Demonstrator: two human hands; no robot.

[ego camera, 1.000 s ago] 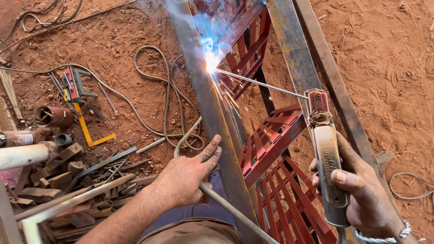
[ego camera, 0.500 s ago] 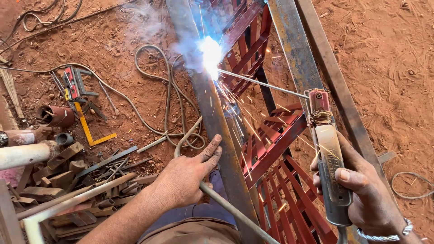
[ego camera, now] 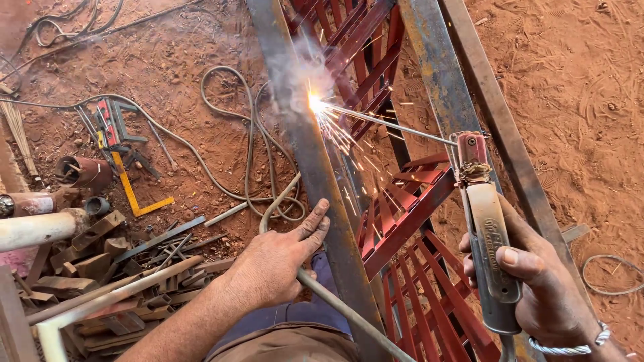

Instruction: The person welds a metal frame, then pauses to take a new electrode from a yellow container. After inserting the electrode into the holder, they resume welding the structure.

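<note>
A grey, worn metal electrode holder (ego camera: pixel 493 258) with a reddish head stands nearly upright at lower right, wrapped in the right hand's grip (ego camera: pixel 537 285), thumb pressed on its front. From its head a thin straight welding rod (ego camera: pixel 389 124) slants up and leftward, its tip burning bright white-orange with sparks and smoke against a long rusty grey steel bar (ego camera: pixel 315 174). That bar runs from top centre down to the bottom edge, and the left hand (ego camera: pixel 275 258) rests flat against its left side.

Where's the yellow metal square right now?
In the head view the yellow L-shaped metal square lies on the red dirt ground at left, beside looped grey cables, beyond the left hand.
</note>
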